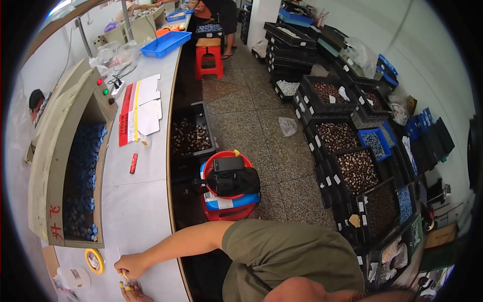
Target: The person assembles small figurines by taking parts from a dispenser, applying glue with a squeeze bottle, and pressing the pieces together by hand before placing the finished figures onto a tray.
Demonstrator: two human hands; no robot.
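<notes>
Right hand [130, 266] is curled nearly closed near the edge of the view, apparently gripping a thin white rod [119, 252] that pokes out at its far side; grip detail too small to confirm. Just nearer, left hand [135, 293] has bent fingers with yellow wraps [128, 288] around their tips; cut off by the frame, so can't tell what it holds or how tightly. Both sit over the near-left worktable [136, 209]. Risks: hands are so close that a slipping rod could jab the wrapped fingers; wraps may dull feel, so anything small could drop. Yellow tape roll [94, 261] is near the right hand's left side, white tub [74, 277] farther left; a wide sweep could knock either. Materials: table has a smooth, pale grey top with a seam and wood-coloured edge; roll is a flat ring, tub looks plastic and rounded. Beige cabinet [48, 166] beyond is boxy, slant-fronted, with small lumpy blue pieces [92, 204] inside. Right side: hard-edged black crates, one full of knobbly brown-and-cream pieces [358, 171], on speckled, stone-like floor [241, 126].
</notes>
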